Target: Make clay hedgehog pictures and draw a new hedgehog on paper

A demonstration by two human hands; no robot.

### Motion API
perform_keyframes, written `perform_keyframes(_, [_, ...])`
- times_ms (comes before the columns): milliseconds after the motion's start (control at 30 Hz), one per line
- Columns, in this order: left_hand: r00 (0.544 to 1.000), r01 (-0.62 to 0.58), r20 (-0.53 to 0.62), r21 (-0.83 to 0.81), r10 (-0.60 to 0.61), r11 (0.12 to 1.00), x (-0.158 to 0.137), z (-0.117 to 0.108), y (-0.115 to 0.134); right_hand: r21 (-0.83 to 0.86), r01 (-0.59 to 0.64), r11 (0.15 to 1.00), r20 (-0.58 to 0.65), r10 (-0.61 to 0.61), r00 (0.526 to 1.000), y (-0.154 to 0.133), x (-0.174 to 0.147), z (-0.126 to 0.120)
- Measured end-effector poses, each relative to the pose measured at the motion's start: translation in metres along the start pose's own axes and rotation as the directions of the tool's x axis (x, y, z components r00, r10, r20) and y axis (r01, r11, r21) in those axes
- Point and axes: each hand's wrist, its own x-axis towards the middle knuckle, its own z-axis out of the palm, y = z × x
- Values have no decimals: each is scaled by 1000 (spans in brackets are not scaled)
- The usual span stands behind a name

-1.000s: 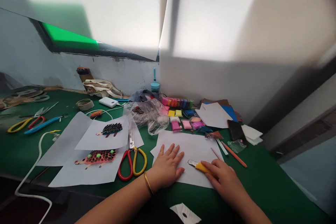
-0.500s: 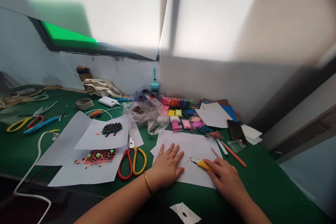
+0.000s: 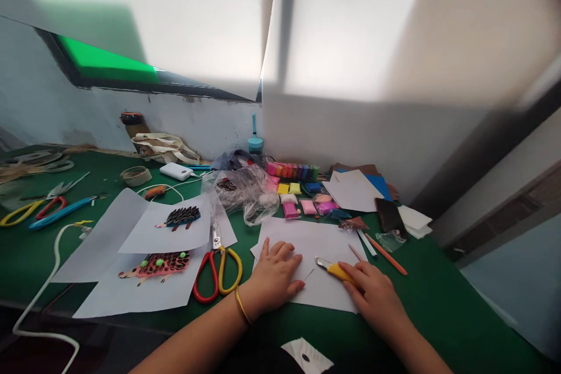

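Note:
My left hand [image 3: 275, 273] rests on a white sheet of paper [image 3: 302, 236], its fingers apart and slightly bent, a gold bangle at the wrist. In my right hand [image 3: 377, 292] is a yellow craft knife [image 3: 335, 270], its metal end pointing left over the same sheet. Between the hands a thin dark line [image 3: 309, 274] shows on the paper; whether it is a mark or a loose sliver, I cannot tell. Left of my left hand lie scissors [image 3: 218, 273] with one red and one yellow handle.
Papers with hedgehog figures, one blue [image 3: 183, 217] and one pink [image 3: 160, 264], lie at left. Coloured clay packets [image 3: 290, 210] and a plastic bag [image 3: 239, 187] sit behind the sheet. An orange pencil-like stick [image 3: 385, 254] and a dark phone-like slab [image 3: 389, 216] are at right.
The fingers of my left hand have bent and drawn in slightly on the paper. My right hand keeps the craft knife over the sheet. The whole view has shifted a little.

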Motion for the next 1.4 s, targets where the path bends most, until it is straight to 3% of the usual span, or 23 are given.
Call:
perform_keyframes(200, [999,-46,15,-31,47,998,0,-12,-2,56,-7,998,-56,10,998,2,2,4])
perform_keyframes(300, [1000,7,-28,-102,-10,995,5,-14,3,164,-24,986,-76,37,996,-5,3,2])
perform_keyframes(400, [989,120,-38,-355,-142,927,14,-13,15,303,-57,951,-115,95,989,-20,3,-2])
perform_keyframes(467, [978,192,48,-588,-202,786,21,-10,25,433,-59,900,-113,119,986,-32,5,-4])
perform_keyframes(533, [974,211,104,-741,-201,638,28,-6,31,637,-104,764,-52,177,983,-44,6,-5])
perform_keyframes(600, [974,200,85,-767,-212,610,31,-2,33,818,-192,542,84,217,972,-54,8,-4])
perform_keyframes(767, [973,134,-104,-468,-205,873,24,-6,17,956,-294,2,280,307,910,-58,13,-3])
perform_keyframes(867, [973,115,-166,-244,-158,963,17,-11,4,929,-336,-152,366,257,895,-53,12,-4])
perform_keyframes(933, [978,104,-163,-152,-129,983,14,-10,-2,924,-349,-157,378,233,896,-50,11,-3])
perform_keyframes(1067, [984,86,-154,-40,-91,995,11,1,-8,928,-366,-74,373,234,898,-46,9,1])
perform_keyframes(1400, [995,76,-59,-8,-76,997,9,21,-15,919,-348,184,301,240,923,-40,10,4])
